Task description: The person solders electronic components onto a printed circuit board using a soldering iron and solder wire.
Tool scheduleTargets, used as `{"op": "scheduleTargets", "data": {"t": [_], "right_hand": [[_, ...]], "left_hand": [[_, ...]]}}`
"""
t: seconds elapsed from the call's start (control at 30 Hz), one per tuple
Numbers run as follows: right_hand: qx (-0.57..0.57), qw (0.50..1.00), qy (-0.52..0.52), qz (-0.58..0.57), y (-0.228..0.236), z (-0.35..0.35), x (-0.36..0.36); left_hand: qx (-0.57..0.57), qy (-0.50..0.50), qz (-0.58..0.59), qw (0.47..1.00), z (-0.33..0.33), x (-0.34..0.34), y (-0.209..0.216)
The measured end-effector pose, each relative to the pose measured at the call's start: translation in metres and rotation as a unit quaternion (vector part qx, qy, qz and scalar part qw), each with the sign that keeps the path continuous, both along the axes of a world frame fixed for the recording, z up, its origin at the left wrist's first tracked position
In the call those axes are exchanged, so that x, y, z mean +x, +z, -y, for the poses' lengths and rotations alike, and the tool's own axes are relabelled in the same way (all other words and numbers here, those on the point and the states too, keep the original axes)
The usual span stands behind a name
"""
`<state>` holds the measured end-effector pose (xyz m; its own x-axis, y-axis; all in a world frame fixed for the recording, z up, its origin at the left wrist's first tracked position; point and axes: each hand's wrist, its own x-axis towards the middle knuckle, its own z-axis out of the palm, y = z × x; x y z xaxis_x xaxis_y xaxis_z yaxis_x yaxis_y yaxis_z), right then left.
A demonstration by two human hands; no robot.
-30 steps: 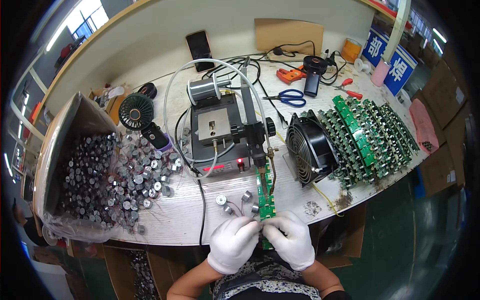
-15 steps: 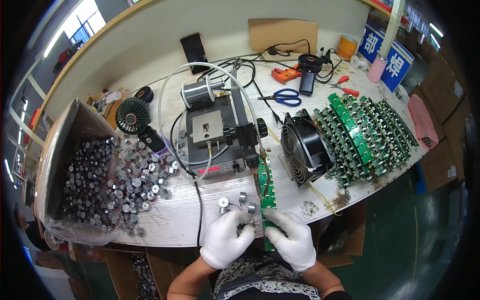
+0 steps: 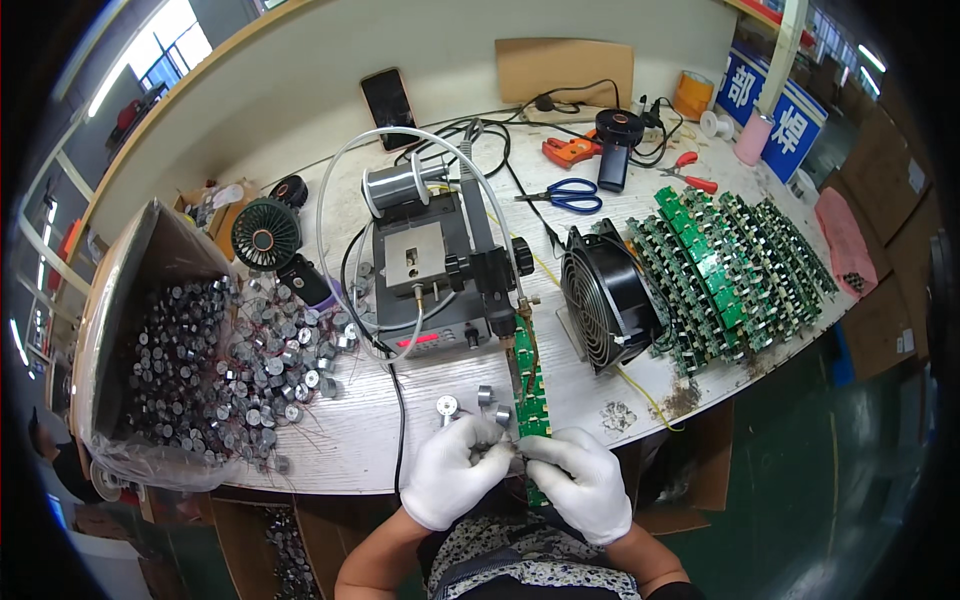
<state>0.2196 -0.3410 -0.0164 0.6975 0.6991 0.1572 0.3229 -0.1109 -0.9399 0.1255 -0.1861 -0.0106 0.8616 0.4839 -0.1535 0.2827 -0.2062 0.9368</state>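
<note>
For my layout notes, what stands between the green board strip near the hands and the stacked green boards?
Mainly a black fan, shown in the head view.

The white table carries scissors, circuit boards and metal cylinders.

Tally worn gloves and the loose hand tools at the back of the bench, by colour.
White: 2 (left glove, right glove)
Blue: 1 (scissors)
Orange: 1 (orange tool)
Red: 1 (red-handled tool)
Total: 5
</note>
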Motion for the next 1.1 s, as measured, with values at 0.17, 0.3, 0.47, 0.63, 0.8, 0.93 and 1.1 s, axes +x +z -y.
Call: {"op": "scheduleTargets", "data": {"t": [0.17,0.3,0.47,0.63,0.8,0.93,1.1], "right_hand": [[0.006,0.999,-0.004,0.035,-0.012,0.004,0.0],[0.014,0.98,-0.03,-0.198,-0.008,0.002,-0.007],[0.007,0.985,-0.017,-0.173,-0.01,0.001,-0.005],[0.027,0.983,-0.023,-0.177,-0.005,-0.004,-0.005],[0.048,0.977,-0.033,-0.203,-0.003,-0.011,-0.004],[0.073,0.974,-0.042,-0.209,-0.006,-0.016,-0.005],[0.08,0.97,-0.048,-0.226,-0.005,-0.022,-0.002]], "left_hand": [[0.038,-0.02,-0.013,0.999,-0.001,0.003,0.001],[-0.004,0.008,0.019,1.0,-0.001,0.006,-0.006],[-0.053,0.01,0.047,0.997,-0.004,0.01,-0.013],[-0.231,0.025,0.016,0.972,-0.004,0.014,-0.009],[-0.214,0.052,0.027,0.975,-0.002,0.017,-0.013],[-0.205,0.087,0.032,0.974,0.001,0.021,-0.016],[-0.192,0.127,0.065,0.971,0.006,0.025,-0.018]]}}
